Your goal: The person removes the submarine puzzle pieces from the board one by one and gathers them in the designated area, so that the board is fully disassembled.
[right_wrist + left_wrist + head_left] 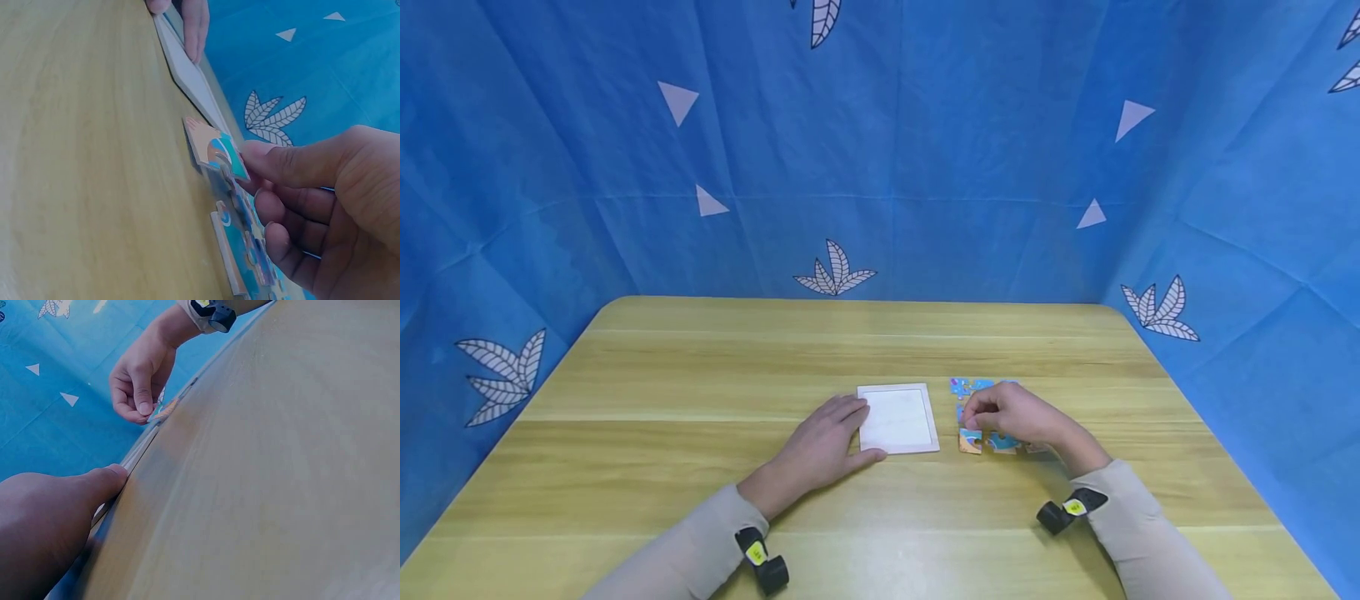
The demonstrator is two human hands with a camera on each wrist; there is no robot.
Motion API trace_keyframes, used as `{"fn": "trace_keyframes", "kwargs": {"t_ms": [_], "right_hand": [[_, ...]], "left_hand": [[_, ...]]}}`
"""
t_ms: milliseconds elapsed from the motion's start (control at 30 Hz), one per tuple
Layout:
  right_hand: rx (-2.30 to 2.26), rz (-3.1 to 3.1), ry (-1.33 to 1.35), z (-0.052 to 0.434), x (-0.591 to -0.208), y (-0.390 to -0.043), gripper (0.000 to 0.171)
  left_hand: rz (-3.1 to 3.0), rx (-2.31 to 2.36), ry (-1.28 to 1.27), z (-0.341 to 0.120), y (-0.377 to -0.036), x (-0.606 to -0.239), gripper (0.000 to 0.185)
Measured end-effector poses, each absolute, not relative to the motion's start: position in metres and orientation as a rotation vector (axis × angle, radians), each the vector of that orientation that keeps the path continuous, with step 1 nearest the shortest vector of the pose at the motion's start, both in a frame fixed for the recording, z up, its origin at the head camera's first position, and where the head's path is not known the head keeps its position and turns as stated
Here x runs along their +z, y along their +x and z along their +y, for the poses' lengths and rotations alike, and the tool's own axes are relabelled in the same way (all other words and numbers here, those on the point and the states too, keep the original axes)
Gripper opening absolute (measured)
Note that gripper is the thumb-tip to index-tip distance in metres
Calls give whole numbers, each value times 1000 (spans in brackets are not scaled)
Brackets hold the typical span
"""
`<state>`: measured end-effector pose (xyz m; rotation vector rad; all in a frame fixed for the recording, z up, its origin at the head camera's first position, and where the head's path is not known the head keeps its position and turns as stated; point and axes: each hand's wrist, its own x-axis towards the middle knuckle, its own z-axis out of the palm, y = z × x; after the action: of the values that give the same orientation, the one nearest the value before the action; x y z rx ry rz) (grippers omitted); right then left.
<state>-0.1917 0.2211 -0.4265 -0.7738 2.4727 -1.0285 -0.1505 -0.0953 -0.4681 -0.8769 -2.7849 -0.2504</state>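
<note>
A white square puzzle frame [898, 419] with a raised rim lies flat on the table. Along its left side rests my left hand [825, 444], fingers on the far left edge and thumb at the near left corner. To the right of the frame, my right hand [1017, 412] pinches a corner puzzle piece [215, 150] between thumb and fingers. That piece, sand-coloured with blue and teal, is tilted a little off the table in the right wrist view. Several other puzzle pieces [1002, 442] lie under and around the right hand, which partly hides them.
The wooden table [737, 350] has light grain and rounded far corners. A blue cloth [887, 150] with leaf and triangle prints hangs behind it and along both sides. Each wrist wears a black camera strap.
</note>
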Motion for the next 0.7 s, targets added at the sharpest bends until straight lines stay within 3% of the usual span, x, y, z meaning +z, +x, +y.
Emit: {"fn": "trace_keyframes", "kwargs": {"t_ms": [700], "right_hand": [[-979,2568,-813,219,-430,-190,11]], "left_hand": [[-2807,-240,-873,-95,-152,-469,79]]}}
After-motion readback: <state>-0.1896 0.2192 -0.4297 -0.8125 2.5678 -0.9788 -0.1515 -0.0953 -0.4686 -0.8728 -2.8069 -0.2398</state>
